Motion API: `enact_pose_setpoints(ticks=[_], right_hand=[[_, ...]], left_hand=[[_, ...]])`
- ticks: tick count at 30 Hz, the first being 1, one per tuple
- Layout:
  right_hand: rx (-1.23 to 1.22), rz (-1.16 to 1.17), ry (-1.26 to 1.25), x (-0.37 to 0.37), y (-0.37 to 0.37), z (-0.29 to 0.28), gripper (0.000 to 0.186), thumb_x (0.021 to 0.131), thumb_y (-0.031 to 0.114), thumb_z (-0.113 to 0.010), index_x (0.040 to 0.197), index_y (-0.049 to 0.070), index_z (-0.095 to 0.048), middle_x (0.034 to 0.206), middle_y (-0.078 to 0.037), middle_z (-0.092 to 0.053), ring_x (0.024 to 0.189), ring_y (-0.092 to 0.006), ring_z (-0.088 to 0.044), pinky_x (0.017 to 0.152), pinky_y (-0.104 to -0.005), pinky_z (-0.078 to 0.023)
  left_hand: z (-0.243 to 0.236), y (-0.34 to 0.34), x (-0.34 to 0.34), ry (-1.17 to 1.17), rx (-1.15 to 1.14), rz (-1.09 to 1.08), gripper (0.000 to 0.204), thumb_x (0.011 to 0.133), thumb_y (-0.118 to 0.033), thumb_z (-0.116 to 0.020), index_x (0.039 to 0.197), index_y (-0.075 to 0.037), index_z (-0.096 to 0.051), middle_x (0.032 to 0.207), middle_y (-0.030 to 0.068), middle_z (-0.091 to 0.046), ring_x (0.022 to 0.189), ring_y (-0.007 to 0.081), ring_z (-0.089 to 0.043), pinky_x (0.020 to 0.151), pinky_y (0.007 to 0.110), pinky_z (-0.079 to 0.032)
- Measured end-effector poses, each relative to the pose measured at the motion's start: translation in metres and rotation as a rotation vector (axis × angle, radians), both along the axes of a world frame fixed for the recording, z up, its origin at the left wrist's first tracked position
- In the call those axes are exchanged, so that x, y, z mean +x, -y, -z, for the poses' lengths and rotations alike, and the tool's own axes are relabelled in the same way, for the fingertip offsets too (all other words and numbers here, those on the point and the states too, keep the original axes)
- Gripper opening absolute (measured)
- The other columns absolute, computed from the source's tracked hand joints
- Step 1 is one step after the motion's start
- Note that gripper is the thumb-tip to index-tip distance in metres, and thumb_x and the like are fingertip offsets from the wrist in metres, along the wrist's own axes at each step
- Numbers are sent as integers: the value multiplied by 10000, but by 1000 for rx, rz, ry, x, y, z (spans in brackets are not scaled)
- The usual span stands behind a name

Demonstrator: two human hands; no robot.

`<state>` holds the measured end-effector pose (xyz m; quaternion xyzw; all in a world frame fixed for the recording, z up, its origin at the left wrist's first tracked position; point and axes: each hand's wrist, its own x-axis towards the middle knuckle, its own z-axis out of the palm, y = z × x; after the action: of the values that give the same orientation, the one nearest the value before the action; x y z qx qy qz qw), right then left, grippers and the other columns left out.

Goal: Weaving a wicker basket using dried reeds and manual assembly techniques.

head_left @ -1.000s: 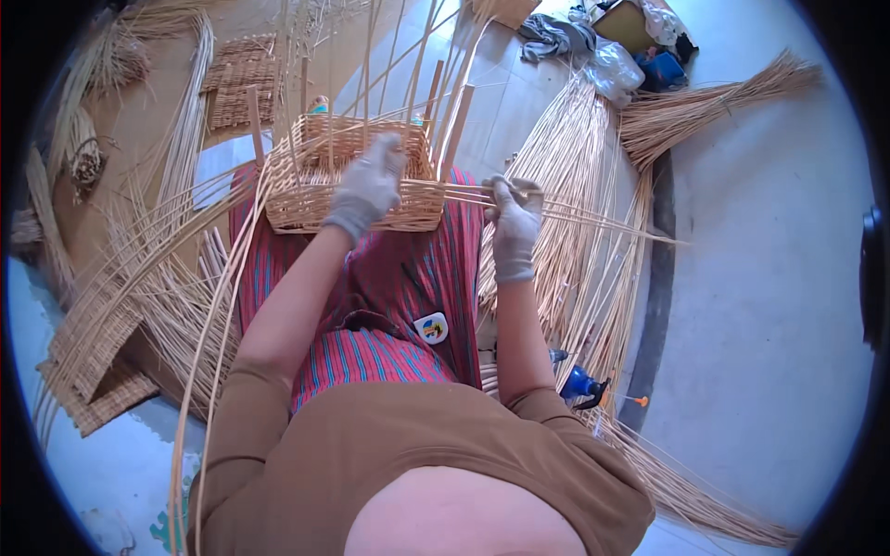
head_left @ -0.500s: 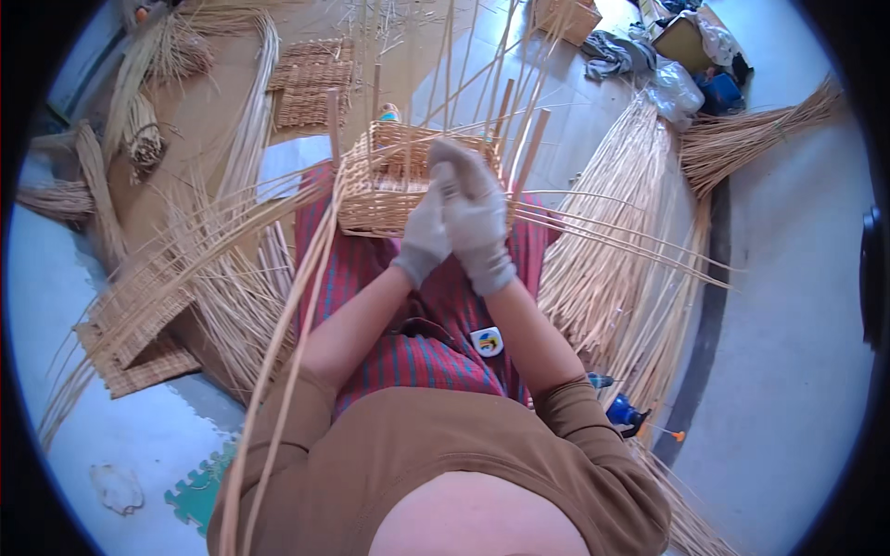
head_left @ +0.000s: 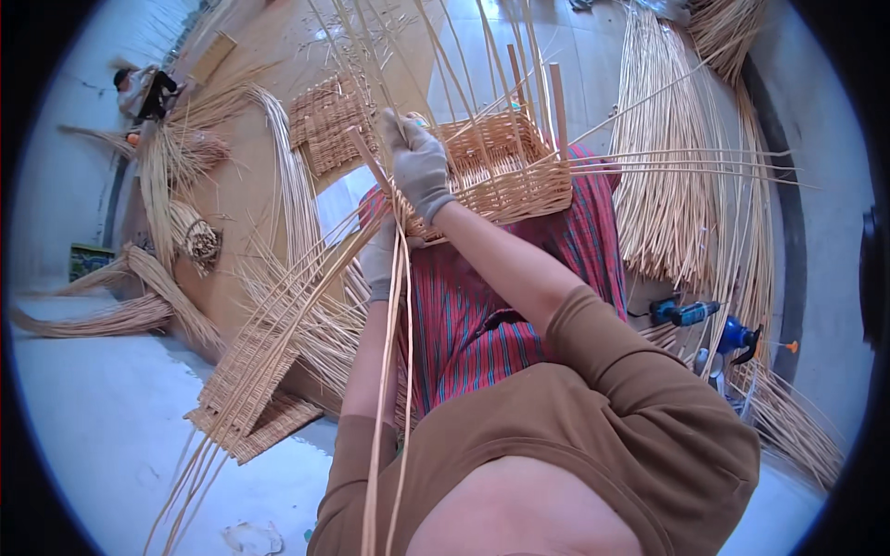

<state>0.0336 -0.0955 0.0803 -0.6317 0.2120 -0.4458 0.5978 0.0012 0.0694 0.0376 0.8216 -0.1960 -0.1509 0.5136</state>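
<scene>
While the right hand (head_left: 422, 171) is over the basket's (head_left: 519, 196) left end, the left hand (head_left: 375, 261) is just below, both grips impossible to tell.

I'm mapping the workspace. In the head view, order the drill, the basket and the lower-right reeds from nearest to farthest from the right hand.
1. Basket: nearest, on the lap; the right hand is at its left end.
2. Drill: right of the lap.
3. Lower-right reeds: farthest, beyond the drill.
</scene>
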Motion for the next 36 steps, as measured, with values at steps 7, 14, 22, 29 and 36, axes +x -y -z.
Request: enact_pose_setpoints(ticks=[7, 14, 22, 29, 36], right_hand=[[-195, -53, 59, -14, -4, -66, 357, 978, 354, -668, 1133, 32, -668, 823, -105, -696, 816, -236, -692, 755, -372, -530], [324, -304, 544, -72, 35, 28, 295, 1038, 334, -592, 1059, 43, -634, 808, -39, -624, 794, -111, -615, 759, -293, -537], [427, -320, -104, -178, 102, 35, 148, 1022, 171, -619, 1050, 38, -677, 941, -54, -730, 886, -135, -704, 776, -281, -592], [154, -140, -132, -168, 74, 14, 115, 993, 109, -639, 1086, 42, -654, 997, -46, -690, 888, -155, -693, 795, -293, -574], [-426, -305, -465, -61, 71, -67, 700, 930, 3, -574, 1560, 173, -320, 1088, -177, -720, 960, -292, -720, 866, -391, -557]], left_hand=[[15, -4, -1, 208, -11, -13, 591, 953, -592, -601, 947, -8, -692, 765, 69, -676, 658, 161, -678, 597, 317, -572], [15, -4, 7, 491, 371, 126, 580, 741, -412, -892, 1149, -132, -588, 828, 72, -667, 720, 206, -673, 629, 357, -559], [9, 4, -31, 796, 112, 68, 271, 883, -204, -754, 1099, -132, -605, 911, 133, -728, 843, 393, -718, 680, 479, -571], [-33, 86, -13, -344, -38, 208, 486, 1022, -5, -451, 1462, -210, -484, 1090, 63, -634, 765, 143, -606, 716, 291, -545], [13, 91, -6, 125, -60, 13, 160, 1021, -237, -572, 1099, -125, -656, 709, 72, -591, 672, 140, -648, 609, 351, -513]])
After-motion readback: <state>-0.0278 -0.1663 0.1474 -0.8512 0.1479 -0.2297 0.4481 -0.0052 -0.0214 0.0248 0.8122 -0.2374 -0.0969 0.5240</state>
